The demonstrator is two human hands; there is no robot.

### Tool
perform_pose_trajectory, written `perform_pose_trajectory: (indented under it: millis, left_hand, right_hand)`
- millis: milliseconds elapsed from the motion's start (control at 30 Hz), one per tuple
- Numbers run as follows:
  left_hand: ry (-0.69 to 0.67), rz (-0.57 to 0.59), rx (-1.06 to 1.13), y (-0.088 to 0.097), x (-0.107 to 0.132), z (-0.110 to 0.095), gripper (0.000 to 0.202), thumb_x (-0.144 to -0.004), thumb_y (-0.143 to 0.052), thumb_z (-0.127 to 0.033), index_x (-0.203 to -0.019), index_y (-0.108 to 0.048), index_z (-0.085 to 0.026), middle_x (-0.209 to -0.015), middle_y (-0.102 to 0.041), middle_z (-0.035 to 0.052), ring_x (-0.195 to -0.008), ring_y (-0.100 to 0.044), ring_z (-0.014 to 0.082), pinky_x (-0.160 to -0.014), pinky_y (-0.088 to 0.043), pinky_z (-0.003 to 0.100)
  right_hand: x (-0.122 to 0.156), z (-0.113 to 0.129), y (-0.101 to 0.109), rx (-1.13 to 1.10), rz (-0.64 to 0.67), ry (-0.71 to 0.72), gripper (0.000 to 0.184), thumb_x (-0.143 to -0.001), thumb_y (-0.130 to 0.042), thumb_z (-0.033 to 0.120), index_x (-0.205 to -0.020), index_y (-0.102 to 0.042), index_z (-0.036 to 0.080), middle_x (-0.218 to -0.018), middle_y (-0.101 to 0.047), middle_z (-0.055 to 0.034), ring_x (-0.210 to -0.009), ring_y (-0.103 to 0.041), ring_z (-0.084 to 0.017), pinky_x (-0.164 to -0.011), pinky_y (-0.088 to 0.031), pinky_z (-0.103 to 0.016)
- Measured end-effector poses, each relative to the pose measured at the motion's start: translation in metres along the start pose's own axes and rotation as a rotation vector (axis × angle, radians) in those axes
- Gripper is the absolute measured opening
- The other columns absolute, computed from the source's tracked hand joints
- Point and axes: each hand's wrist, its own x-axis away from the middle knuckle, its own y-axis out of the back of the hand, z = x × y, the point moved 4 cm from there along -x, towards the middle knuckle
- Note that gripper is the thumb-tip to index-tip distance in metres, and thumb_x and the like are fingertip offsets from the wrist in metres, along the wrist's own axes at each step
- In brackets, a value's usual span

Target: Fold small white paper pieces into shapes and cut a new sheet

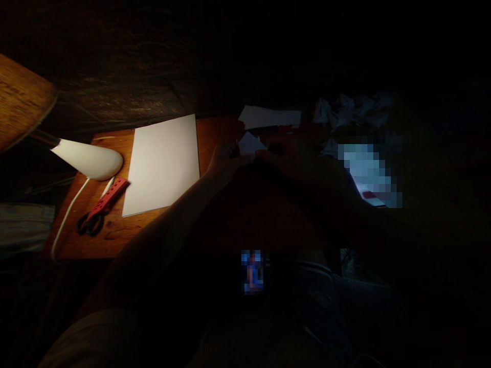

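The scene is very dark, lit only from the left. My left hand (226,161) and my right hand (295,158) meet over a small wooden table (115,230), both pinching a small folded piece of white paper (250,143) between them. My right hand lies in deep shadow and its fingers are hard to make out. A stack of blank white sheets (163,163) lies flat just left of my left hand.
A white desk lamp head (90,159) with a white cable sits at the table's left. Scissors with black handles in a red sheath (102,207) lie beside it. Another white sheet (268,117) and crumpled paper (351,112) lie behind. A lit screen (368,174) glows on the right.
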Motion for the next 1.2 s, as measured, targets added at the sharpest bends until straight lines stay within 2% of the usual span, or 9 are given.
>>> perform_pose_trajectory:
  millis: [233, 333, 433, 700, 800, 900, 967, 1033, 1200]
  left_hand:
    - [0.023, -0.028, -0.059, -0.001, -0.001, 0.002, 0.041, -0.071, -0.103, -0.048, -0.079, -0.075, -0.019, -0.080, -0.076, 0.0026, -0.078, -0.072, 0.0179, -0.068, -0.058, 0.027]
    - [-0.013, -0.061, -0.043, 0.000, -0.002, 0.001, 0.043, -0.079, -0.098, -0.054, -0.075, -0.072, -0.020, -0.075, -0.070, 0.0007, -0.072, -0.064, 0.0142, -0.064, -0.051, 0.025]
    - [-0.062, -0.091, -0.095, 0.002, -0.003, -0.003, 0.044, -0.084, -0.093, -0.052, -0.069, -0.067, -0.020, -0.071, -0.064, -0.0013, -0.067, -0.058, 0.0118, -0.061, -0.045, 0.024]
    - [-0.049, -0.002, -0.168, 0.001, 0.001, -0.009, 0.041, -0.092, -0.088, -0.044, -0.068, -0.067, -0.019, -0.068, -0.068, 0.0003, -0.066, -0.063, 0.0117, -0.065, -0.051, 0.025]
    - [-0.025, -0.023, -0.065, 0.003, 0.000, -0.004, 0.040, -0.094, -0.085, -0.047, -0.071, -0.068, -0.019, -0.071, -0.068, 0.0013, -0.068, -0.066, 0.0138, -0.066, -0.054, 0.027]
    - [0.015, -0.057, 0.085, 0.005, -0.002, 0.002, 0.040, -0.098, -0.077, -0.058, -0.084, -0.072, -0.021, -0.083, -0.073, 0.0035, -0.077, -0.073, 0.0187, -0.075, -0.062, 0.034]
    - [0.015, -0.051, 0.098, 0.004, -0.003, 0.002, 0.042, -0.096, -0.077, -0.063, -0.087, -0.071, -0.022, -0.087, -0.074, 0.0039, -0.081, -0.075, 0.0204, -0.079, -0.064, 0.037]
    - [-0.002, -0.035, 0.019, 0.002, -0.003, 0.000, 0.043, -0.089, -0.084, -0.061, -0.086, -0.069, -0.021, -0.084, -0.071, 0.0027, -0.080, -0.072, 0.0190, -0.078, -0.062, 0.035]
    - [0.013, 0.005, -0.099, -0.003, -0.002, -0.005, 0.035, -0.078, -0.090, -0.043, -0.075, -0.064, -0.020, -0.076, -0.068, 0.0002, -0.074, -0.067, 0.0149, -0.074, -0.057, 0.030]
  right_hand:
    - [-0.005, -0.012, 0.010, -0.017, -0.027, -0.014, 0.029, -0.087, -0.089, 0.049, -0.084, -0.077, 0.023, -0.087, -0.077, -0.0049, -0.083, -0.067, -0.023, -0.073, -0.054, -0.037]
    - [-0.006, -0.013, 0.012, -0.038, -0.034, -0.053, 0.038, -0.083, -0.090, 0.054, -0.074, -0.071, 0.022, -0.078, -0.070, -0.0029, -0.077, -0.062, -0.020, -0.068, -0.050, -0.034]
    - [-0.006, -0.012, 0.012, -0.075, -0.008, -0.095, 0.045, -0.080, -0.090, 0.055, -0.065, -0.064, 0.022, -0.070, -0.063, -0.0004, -0.070, -0.056, -0.016, -0.064, -0.044, -0.031]
    - [-0.007, -0.014, 0.007, -0.077, 0.035, -0.123, 0.028, -0.081, -0.082, 0.041, -0.068, -0.069, 0.020, -0.072, -0.067, -0.0015, -0.071, -0.058, -0.016, -0.065, -0.042, -0.030]
    - [-0.007, -0.013, 0.010, -0.022, 0.030, -0.123, 0.026, -0.082, -0.081, 0.040, -0.070, -0.071, 0.020, -0.073, -0.069, -0.0016, -0.071, -0.059, -0.016, -0.066, -0.043, -0.030]
    - [-0.008, -0.015, 0.015, 0.030, 0.015, -0.155, 0.030, -0.085, -0.081, 0.043, -0.069, -0.070, 0.020, -0.072, -0.068, -0.0018, -0.072, -0.059, -0.016, -0.066, -0.043, -0.031]
    - [-0.009, -0.017, 0.018, 0.059, 0.006, -0.160, 0.031, -0.085, -0.081, 0.044, -0.070, -0.072, 0.019, -0.072, -0.069, -0.0021, -0.072, -0.060, -0.017, -0.067, -0.043, -0.031]
    - [-0.009, -0.018, 0.019, 0.079, 0.002, -0.150, 0.030, -0.085, -0.082, 0.044, -0.072, -0.074, 0.019, -0.074, -0.071, -0.0028, -0.073, -0.061, -0.017, -0.067, -0.043, -0.031]
    - [-0.007, -0.016, 0.014, 0.137, -0.029, -0.089, 0.023, -0.087, -0.082, 0.042, -0.083, -0.080, 0.019, -0.085, -0.079, -0.0051, -0.079, -0.068, -0.020, -0.074, -0.049, -0.033]
